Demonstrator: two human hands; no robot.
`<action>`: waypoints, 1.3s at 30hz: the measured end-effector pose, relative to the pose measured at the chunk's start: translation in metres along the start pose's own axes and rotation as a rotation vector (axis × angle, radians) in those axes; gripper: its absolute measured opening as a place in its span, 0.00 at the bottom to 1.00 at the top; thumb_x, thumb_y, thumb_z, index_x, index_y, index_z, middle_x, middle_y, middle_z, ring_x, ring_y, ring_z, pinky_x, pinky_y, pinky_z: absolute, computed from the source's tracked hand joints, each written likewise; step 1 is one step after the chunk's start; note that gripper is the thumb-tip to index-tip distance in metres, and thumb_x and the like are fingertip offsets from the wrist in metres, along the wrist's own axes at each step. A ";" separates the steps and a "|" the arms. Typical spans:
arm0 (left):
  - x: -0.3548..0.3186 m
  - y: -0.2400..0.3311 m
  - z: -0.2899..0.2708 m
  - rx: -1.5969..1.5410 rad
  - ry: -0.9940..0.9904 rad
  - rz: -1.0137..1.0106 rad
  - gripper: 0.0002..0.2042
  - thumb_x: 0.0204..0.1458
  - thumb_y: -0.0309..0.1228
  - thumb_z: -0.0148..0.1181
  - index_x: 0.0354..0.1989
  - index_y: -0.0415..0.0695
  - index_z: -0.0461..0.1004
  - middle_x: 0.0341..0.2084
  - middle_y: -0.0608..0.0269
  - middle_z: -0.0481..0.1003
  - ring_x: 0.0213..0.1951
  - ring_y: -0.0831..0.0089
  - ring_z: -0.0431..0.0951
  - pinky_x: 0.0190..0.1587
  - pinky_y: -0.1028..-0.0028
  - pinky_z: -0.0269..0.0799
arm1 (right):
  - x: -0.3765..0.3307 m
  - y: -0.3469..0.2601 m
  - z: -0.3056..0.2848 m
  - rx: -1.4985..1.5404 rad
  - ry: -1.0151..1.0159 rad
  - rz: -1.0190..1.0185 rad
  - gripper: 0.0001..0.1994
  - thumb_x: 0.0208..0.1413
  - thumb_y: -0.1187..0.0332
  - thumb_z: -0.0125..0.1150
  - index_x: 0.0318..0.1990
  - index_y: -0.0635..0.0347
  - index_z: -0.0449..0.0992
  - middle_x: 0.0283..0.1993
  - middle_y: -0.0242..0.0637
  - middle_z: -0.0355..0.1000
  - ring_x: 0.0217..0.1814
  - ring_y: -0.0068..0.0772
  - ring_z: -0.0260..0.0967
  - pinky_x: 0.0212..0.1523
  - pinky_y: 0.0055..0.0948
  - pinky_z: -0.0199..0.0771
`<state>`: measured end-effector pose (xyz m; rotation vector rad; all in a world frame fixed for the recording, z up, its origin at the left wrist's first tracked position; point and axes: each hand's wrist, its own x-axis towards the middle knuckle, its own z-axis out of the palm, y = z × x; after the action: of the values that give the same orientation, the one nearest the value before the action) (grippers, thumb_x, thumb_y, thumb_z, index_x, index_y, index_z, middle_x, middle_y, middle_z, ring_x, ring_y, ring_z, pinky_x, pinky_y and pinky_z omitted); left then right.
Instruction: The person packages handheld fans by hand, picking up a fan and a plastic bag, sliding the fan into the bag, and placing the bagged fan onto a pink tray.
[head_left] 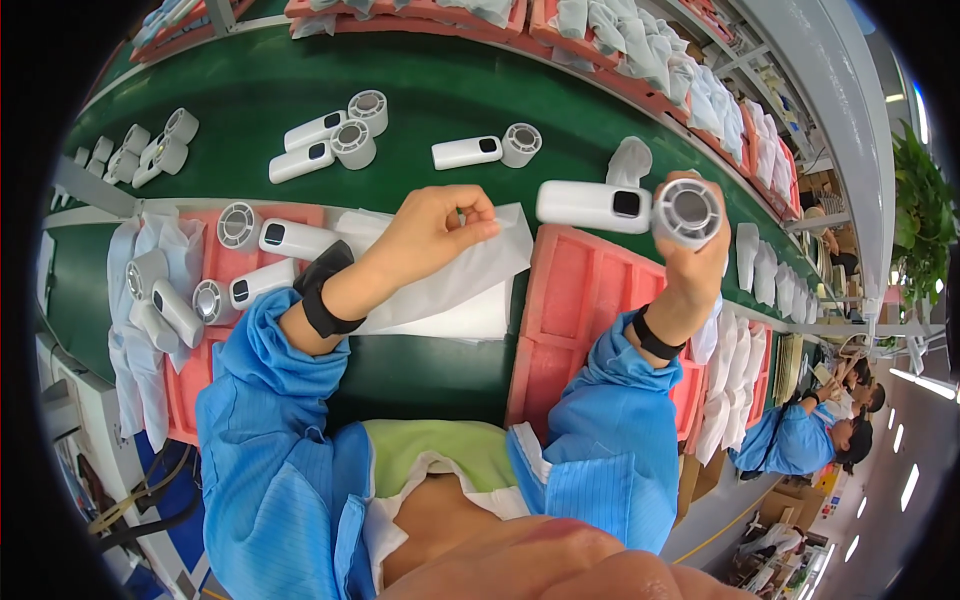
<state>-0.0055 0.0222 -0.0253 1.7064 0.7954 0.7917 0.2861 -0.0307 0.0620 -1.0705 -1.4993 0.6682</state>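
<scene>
Presently catalogued, as seen from the head camera:

1. Right hand [693, 232]: raised above the work area, closed around a white handheld fan [628, 207]. The fan lies level, its long handle pointing toward the person's left, its round grey-rimmed head at the hand and facing the camera. A small dark window shows on the handle near the head.

2. Left hand [432, 232]: fingertips pinched on the upper edge of a translucent white bag [462, 275], which hangs flat and slants down toward the wrist. Further white bags lie stacked under it.

3. Both wrists carry black bands; both forearms are in blue sleeves.

4. Pink tray, right [580, 300]: sits below the raised fan, between the two arms, its moulded compartments showing bare.

5. Pink tray, left [215, 290]: holds several loose white fans of the same kind, lying at mixed angles, with white bags spread at its outer side.

6. Green conveyor belt [440, 90]: runs across the far side, bearing more white fans singly and in small groups; one lies just beyond the left hand, others cluster toward the far left.

7. Upper pink trays [420, 12]: line the far rim, filled with bagged white items. More bagged items run down the right side.

8. Tabletop [430, 370]: dark green, visible between the trays, close to the person's body.

9. Another person in a blue coat [800, 440]: seated at lower right, well apart, bent over their own work.
</scene>
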 end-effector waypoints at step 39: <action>-0.028 0.039 -0.030 -0.346 0.025 0.499 0.24 0.37 0.27 0.73 0.47 0.48 0.76 0.46 0.58 0.69 0.46 0.64 0.73 0.47 0.70 0.70 | -0.027 0.013 0.141 -0.205 -0.303 -0.171 0.30 0.42 0.72 0.67 0.57 0.64 0.65 0.52 0.42 0.65 0.56 0.38 0.66 0.54 0.34 0.68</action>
<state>-0.0408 0.0064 0.0162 1.5927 0.2194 1.2133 0.1525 -0.0281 0.0074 -1.0098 -1.9319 0.5836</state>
